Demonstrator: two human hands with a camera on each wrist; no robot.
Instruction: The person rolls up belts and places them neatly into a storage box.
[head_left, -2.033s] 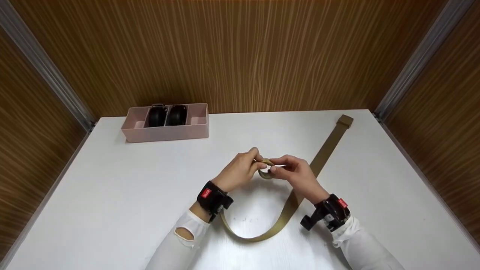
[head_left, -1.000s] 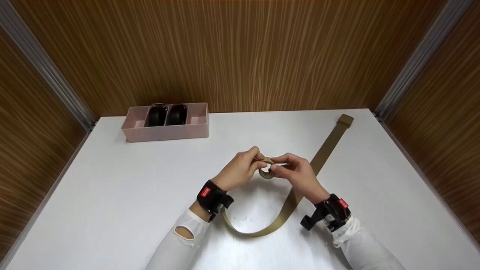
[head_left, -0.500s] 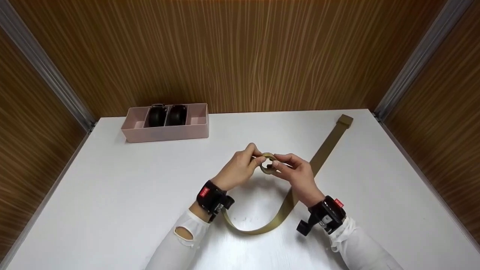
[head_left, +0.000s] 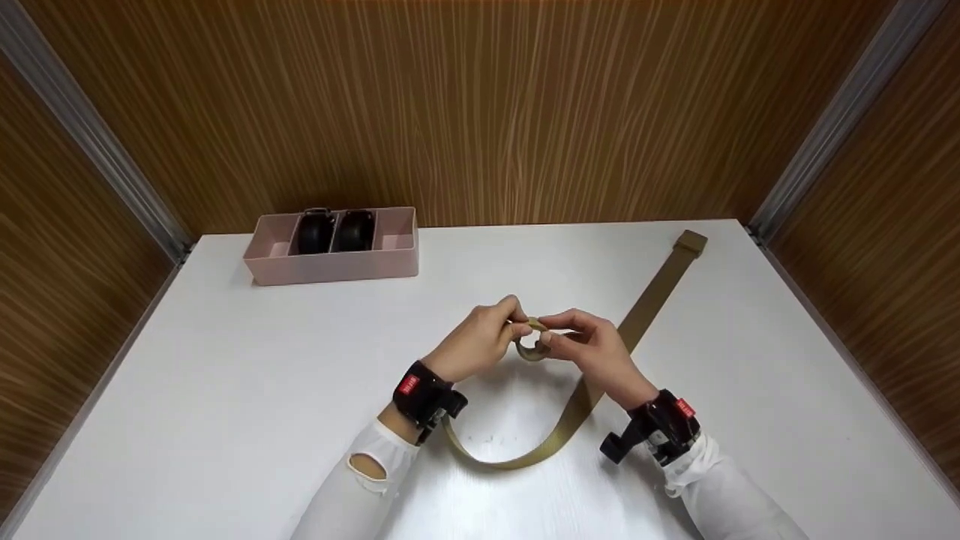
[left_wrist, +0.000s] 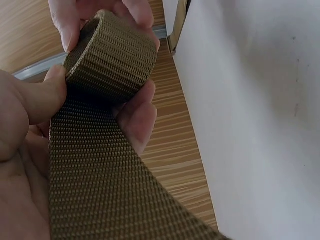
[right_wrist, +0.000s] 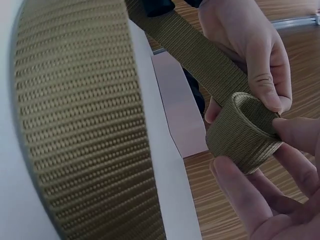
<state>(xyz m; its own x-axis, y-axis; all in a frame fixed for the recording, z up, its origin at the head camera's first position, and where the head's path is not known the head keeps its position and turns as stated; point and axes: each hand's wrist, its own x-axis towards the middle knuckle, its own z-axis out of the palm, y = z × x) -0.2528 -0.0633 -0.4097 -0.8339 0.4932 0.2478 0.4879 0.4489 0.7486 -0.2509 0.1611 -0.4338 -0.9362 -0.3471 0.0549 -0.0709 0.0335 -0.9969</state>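
A khaki webbing belt [head_left: 652,300] has one end wound into a small hollow coil [right_wrist: 240,135], held above the table between both hands. My left hand [head_left: 480,337] pinches the strap where it meets the coil, thumb on the edge, as the left wrist view shows. My right hand [head_left: 600,352] grips the coil from the other side, its thumb at the coil's opening and fingers around the outside. From the coil the strap sags in a curve toward the front, then runs under the right hand to a square, thicker end [head_left: 690,241] at the back right.
A pink divided box [head_left: 337,266] stands at the back left against the wood-grain wall [head_left: 480,112]. Two black round rolls [head_left: 315,232] sit upright in its middle compartments. Wood-grain panels close in the white table [head_left: 225,390] at both sides.
Half a second ago both hands and the coil were slightly higher; they have come down a little. Over two seconds the sagging strap has drawn slightly away from the front. The square end stays put.
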